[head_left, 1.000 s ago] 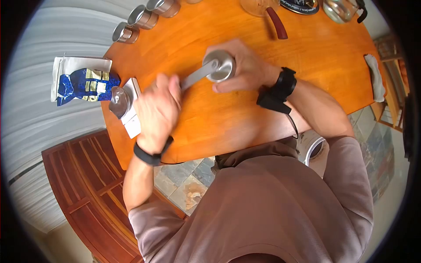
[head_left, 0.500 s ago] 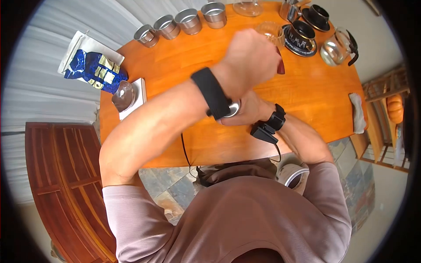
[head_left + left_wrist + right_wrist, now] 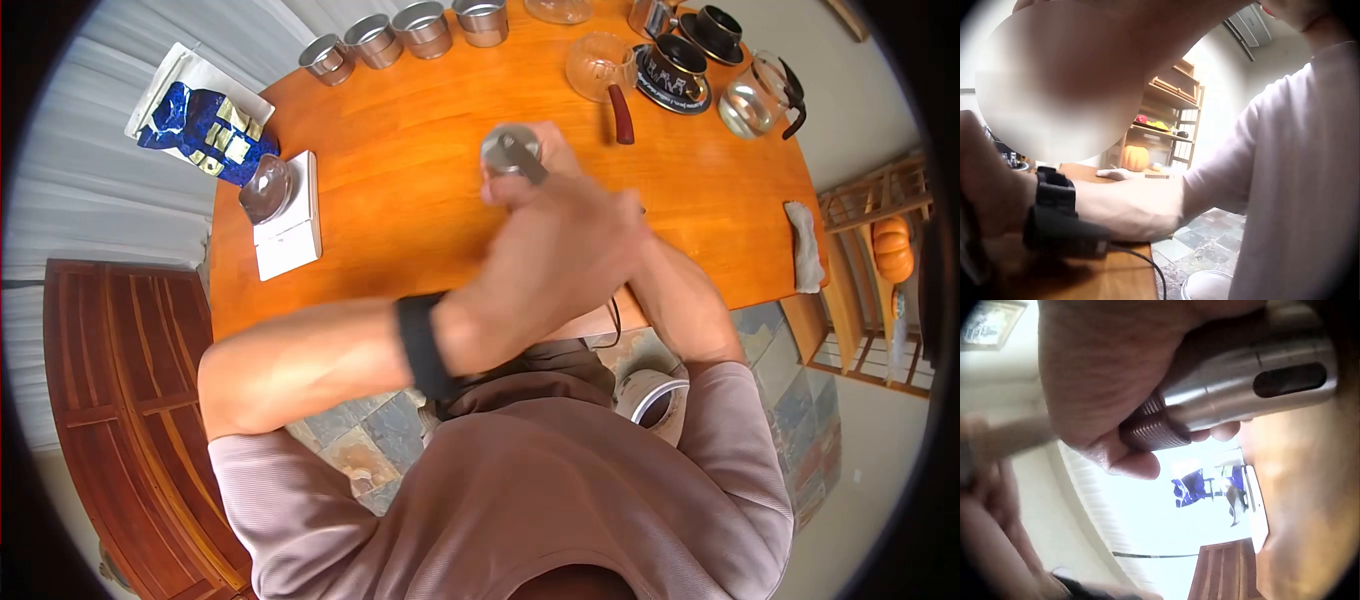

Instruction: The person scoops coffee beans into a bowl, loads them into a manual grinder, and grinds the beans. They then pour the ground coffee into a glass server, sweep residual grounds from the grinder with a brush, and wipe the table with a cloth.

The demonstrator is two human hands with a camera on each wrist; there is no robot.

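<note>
A cylindrical steel hand grinder (image 3: 497, 151) stands out over the wooden table (image 3: 400, 170). My right hand (image 3: 553, 152) is wrapped round its body; the right wrist view shows the steel cylinder (image 3: 1229, 378) with a dark oval slot and a ridged band under that hand (image 3: 1107, 369). From the grinder's top runs a flat crank arm (image 3: 524, 160). Its outer end is covered by my left hand (image 3: 560, 255), blurred, with fingers curled round it. In the left wrist view a large blurred shape fills the upper left.
Several steel cups (image 3: 421, 32) line the far edge. Beyond the right hand are a glass vessel with a red handle (image 3: 621, 115), a black cup (image 3: 672, 62) and a glass pot (image 3: 752, 105). At left are a blue-and-white bag (image 3: 215, 130), a clear dish (image 3: 268, 188) and a white flat device (image 3: 290, 245).
The left hand has swung round from the far side of the grinder to its near right side, with the crank arm turned. The right hand still holds the grinder. The head view has shifted slightly.
</note>
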